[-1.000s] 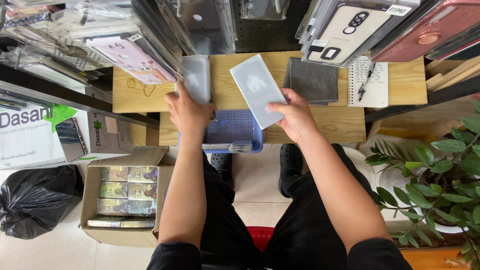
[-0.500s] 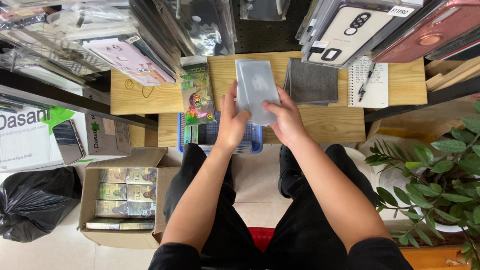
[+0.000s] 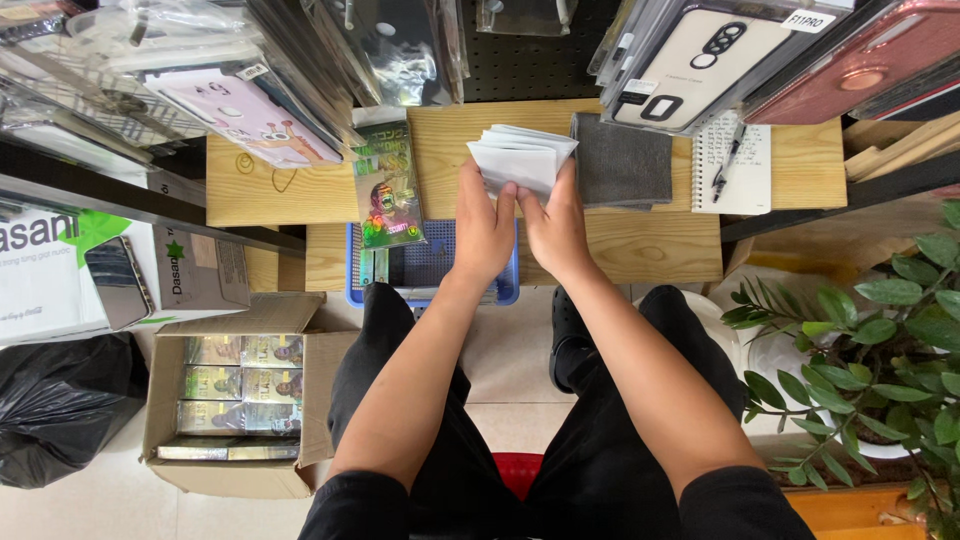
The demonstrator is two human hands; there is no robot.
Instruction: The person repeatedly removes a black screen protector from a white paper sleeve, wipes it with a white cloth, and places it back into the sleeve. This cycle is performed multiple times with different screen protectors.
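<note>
While held, white packets (image 3: 520, 155) above hands (image 3: 520, 225)

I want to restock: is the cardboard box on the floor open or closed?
Open. The cardboard box has its flaps folded outward, and rows of shiny flat packets show inside it.

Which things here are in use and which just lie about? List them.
In use: left hand and right hand, both holding the white packet; blue basket just below them.
Lying about: grey cloth, notebook, pen, cardboard box, potted plant.
</note>
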